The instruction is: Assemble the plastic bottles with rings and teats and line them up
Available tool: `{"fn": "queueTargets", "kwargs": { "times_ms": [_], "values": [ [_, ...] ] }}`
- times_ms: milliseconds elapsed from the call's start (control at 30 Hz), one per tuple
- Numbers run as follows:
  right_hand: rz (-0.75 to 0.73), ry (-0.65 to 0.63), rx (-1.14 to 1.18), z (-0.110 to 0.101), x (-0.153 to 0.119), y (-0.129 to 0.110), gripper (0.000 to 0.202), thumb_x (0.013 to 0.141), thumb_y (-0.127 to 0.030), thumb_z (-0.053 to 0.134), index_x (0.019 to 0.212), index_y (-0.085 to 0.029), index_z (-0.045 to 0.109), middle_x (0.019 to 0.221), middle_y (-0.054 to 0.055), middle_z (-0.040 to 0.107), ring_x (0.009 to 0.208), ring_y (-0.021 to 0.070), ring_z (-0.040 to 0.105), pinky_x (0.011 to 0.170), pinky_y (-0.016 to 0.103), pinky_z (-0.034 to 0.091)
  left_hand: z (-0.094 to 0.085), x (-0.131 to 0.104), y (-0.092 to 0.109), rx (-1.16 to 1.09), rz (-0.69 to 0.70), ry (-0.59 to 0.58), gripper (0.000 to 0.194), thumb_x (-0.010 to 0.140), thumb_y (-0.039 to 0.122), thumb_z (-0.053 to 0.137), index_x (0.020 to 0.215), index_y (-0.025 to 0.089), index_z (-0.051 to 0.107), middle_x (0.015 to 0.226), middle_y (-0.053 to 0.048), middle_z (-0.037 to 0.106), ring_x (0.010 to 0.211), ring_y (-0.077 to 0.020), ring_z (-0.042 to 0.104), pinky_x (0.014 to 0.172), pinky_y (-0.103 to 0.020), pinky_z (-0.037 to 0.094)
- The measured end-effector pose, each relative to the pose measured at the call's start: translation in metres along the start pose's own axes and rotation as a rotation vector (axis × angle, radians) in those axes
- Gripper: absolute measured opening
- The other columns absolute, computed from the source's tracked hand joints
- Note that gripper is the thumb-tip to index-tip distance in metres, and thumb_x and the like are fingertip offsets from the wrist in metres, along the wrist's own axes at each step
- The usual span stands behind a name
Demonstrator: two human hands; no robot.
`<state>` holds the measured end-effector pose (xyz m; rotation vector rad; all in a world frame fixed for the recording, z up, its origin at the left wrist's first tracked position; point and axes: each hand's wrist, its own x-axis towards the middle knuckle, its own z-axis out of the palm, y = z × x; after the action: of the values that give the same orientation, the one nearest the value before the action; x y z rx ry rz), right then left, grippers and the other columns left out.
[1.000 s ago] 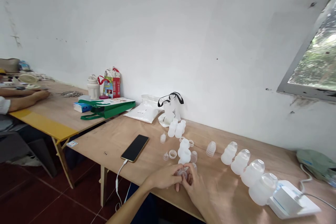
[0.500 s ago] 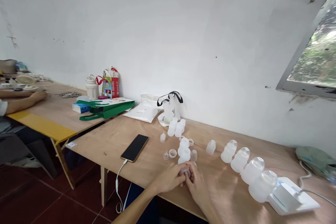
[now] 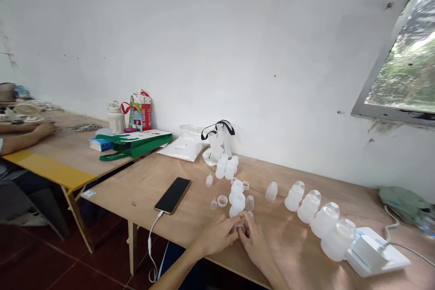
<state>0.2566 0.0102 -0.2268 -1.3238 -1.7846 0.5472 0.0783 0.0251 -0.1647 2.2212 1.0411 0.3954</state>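
Close to the table's front edge, my left hand (image 3: 219, 234) and my right hand (image 3: 252, 239) meet with bent fingers around a small translucent bottle ring (image 3: 239, 225). Fingers cover much of it, so I cannot tell whether a nipple sits inside. Just beyond stand open frosted baby bottles (image 3: 237, 205). A clear cap (image 3: 249, 202) is to their right, with another partly behind my right fingers. On the left lie a loose ring (image 3: 222, 200) and a silicone nipple (image 3: 213, 203); a stack of nipples (image 3: 209, 180) stands farther back.
Several capped bottles (image 3: 311, 206) form a diagonal row at right, by a white box with a charger (image 3: 372, 253). Stacked caps (image 3: 271, 191) stand mid-table. A phone (image 3: 172, 195) lies left, its cable hanging off the edge. White bags (image 3: 185, 145) rest by the wall. Another person's arm (image 3: 23, 138) is far left.
The view has shifted slightly. Both hands stay together at the same place, and the ring between the fingers appears turned a little. The bottles and loose parts have not moved.
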Motion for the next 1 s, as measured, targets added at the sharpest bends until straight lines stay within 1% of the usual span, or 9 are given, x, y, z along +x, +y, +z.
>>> {"fn": "queueTargets", "kwargs": {
  "times_ms": [200, 300, 333, 400, 533, 633, 733, 867, 1000],
  "values": [
    [0.128, -0.137, 0.108, -0.006, 0.003, -0.003, 0.013, 0.094, -0.03, 0.046, 0.1, -0.027, 0.058, 0.056, -0.01, 0.049, 0.045, 0.0148, 0.049, 0.05, 0.024, 0.036, -0.001, 0.001, 0.0, -0.042, 0.039, -0.004, 0.033, 0.098, 0.029, 0.045, 0.126, 0.028, 0.062, 0.076, -0.002, 0.068, 0.1, -0.0289, 0.06, 0.088, -0.035, 0.046],
    [0.122, -0.118, 0.0, -0.006, 0.003, -0.006, 0.014, 0.095, -0.034, 0.048, 0.097, -0.027, 0.061, 0.062, -0.007, 0.057, 0.053, 0.0166, 0.057, 0.055, 0.025, 0.038, -0.001, 0.008, -0.013, -0.208, 0.035, -0.116, 0.025, 0.098, 0.027, 0.044, 0.115, 0.026, 0.062, 0.072, 0.003, 0.063, 0.068, -0.0175, 0.059, 0.067, -0.027, 0.047],
    [0.102, -0.101, -0.046, -0.006, 0.003, -0.007, 0.015, 0.095, -0.035, 0.049, 0.096, -0.028, 0.062, 0.066, -0.005, 0.061, 0.059, 0.0179, 0.061, 0.058, 0.026, 0.04, 0.0, 0.011, -0.019, -0.286, 0.01, -0.164, 0.023, 0.098, 0.029, 0.043, 0.113, 0.024, 0.06, 0.071, 0.004, 0.061, 0.055, -0.0134, 0.054, 0.057, -0.024, 0.044],
    [0.073, -0.088, -0.088, -0.006, 0.002, -0.01, 0.018, 0.096, -0.038, 0.048, 0.098, -0.028, 0.064, 0.075, -0.002, 0.066, 0.067, 0.0197, 0.065, 0.063, 0.027, 0.042, 0.003, 0.018, -0.03, -0.438, -0.041, -0.237, 0.023, 0.099, 0.035, 0.044, 0.113, 0.023, 0.056, 0.07, 0.005, 0.06, 0.043, -0.0088, 0.046, 0.044, -0.02, 0.036],
    [0.07, -0.121, -0.053, -0.007, 0.001, -0.014, 0.026, 0.097, -0.038, 0.05, 0.116, -0.032, 0.066, 0.076, -0.003, 0.069, 0.064, 0.0192, 0.065, 0.063, 0.028, 0.046, 0.005, 0.025, -0.044, -0.644, -0.048, -0.304, 0.037, 0.097, 0.056, 0.049, 0.113, 0.023, 0.049, 0.069, 0.005, 0.062, 0.043, -0.0072, 0.051, 0.041, -0.017, 0.036],
    [0.057, -0.108, -0.034, -0.006, 0.0, -0.011, 0.033, 0.095, -0.037, 0.052, 0.125, -0.033, 0.064, 0.078, -0.003, 0.071, 0.064, 0.0194, 0.066, 0.065, 0.03, 0.05, 0.003, 0.025, -0.046, -0.708, -0.026, -0.328, 0.047, 0.091, 0.063, 0.056, 0.113, 0.023, 0.047, 0.069, 0.005, 0.063, 0.045, -0.0071, 0.053, 0.042, -0.016, 0.038],
    [0.046, -0.085, 0.004, -0.004, 0.0, -0.007, 0.036, 0.094, -0.037, 0.053, 0.129, -0.032, 0.062, 0.082, -0.002, 0.073, 0.066, 0.02, 0.068, 0.066, 0.031, 0.053, 0.001, 0.023, -0.044, -0.717, 0.005, -0.332, 0.048, 0.089, 0.062, 0.061, 0.115, 0.023, 0.048, 0.071, 0.006, 0.062, 0.045, -0.0069, 0.054, 0.042, -0.016, 0.04],
    [0.043, -0.081, 0.108, -0.003, 0.0, -0.006, 0.037, 0.094, -0.037, 0.056, 0.13, -0.031, 0.062, 0.071, -0.003, 0.07, 0.056, 0.0185, 0.065, 0.056, 0.027, 0.05, 0.002, 0.023, -0.044, -0.705, 0.023, -0.319, 0.043, 0.093, 0.059, 0.06, 0.115, 0.023, 0.049, 0.073, 0.006, 0.062, 0.045, -0.006, 0.053, 0.041, -0.016, 0.04],
    [0.016, -0.039, 0.151, -0.003, 0.0, -0.008, 0.034, 0.093, -0.038, 0.058, 0.126, -0.03, 0.064, 0.063, -0.004, 0.068, 0.049, 0.0176, 0.062, 0.049, 0.026, 0.048, 0.004, 0.023, -0.045, -0.666, 0.0, -0.31, 0.035, 0.095, 0.048, 0.06, 0.118, 0.025, 0.048, 0.071, 0.008, 0.06, 0.043, -0.005, 0.05, 0.039, -0.014, 0.037]
  ]
}}
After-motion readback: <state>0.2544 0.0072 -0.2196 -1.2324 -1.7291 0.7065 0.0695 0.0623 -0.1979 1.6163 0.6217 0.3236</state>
